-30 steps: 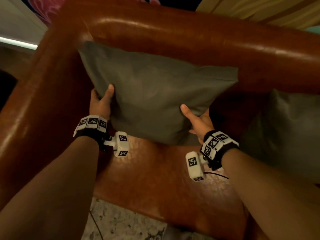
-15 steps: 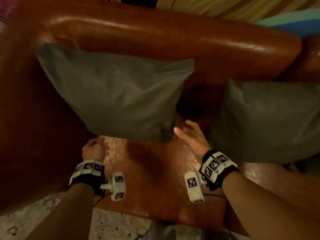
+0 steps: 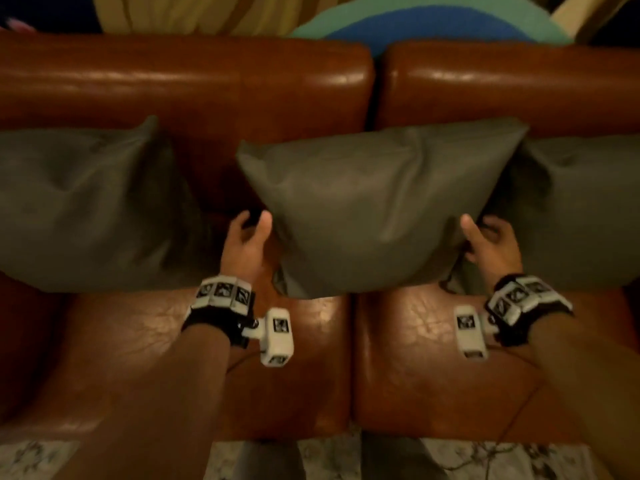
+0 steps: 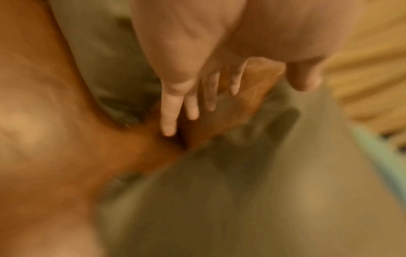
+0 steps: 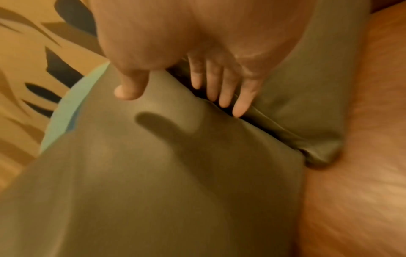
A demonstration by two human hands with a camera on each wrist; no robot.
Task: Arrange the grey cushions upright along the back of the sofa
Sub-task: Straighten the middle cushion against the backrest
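Three grey cushions stand upright along the back of the brown leather sofa [image 3: 180, 81]: a left cushion [image 3: 79, 209], a middle cushion [image 3: 374, 209] and a right cushion [image 3: 585, 209]. My left hand [image 3: 252, 225] is at the middle cushion's lower left edge, in the gap beside the left cushion [image 4: 98, 60]. Its fingers [image 4: 169, 121] are straight and spread, holding nothing. My right hand [image 3: 481, 232] is at the middle cushion's right edge. Its straight fingers [image 5: 224, 97] reach into the gap between the middle cushion [image 5: 175, 173] and the right cushion [image 5: 307, 87]; the thumb hovers over the front.
The sofa has two seat pads [image 3: 138, 358] split by a seam under the middle cushion. Patterned floor [image 3: 329, 459] shows below the front edge. Striped fabric [image 3: 194, 12] and a teal and blue object [image 3: 433, 22] lie behind the backrest.
Both hands let go of the left cushion, which now leans on the backrest. The view and both hands shifted right, to either side of the middle cushion.
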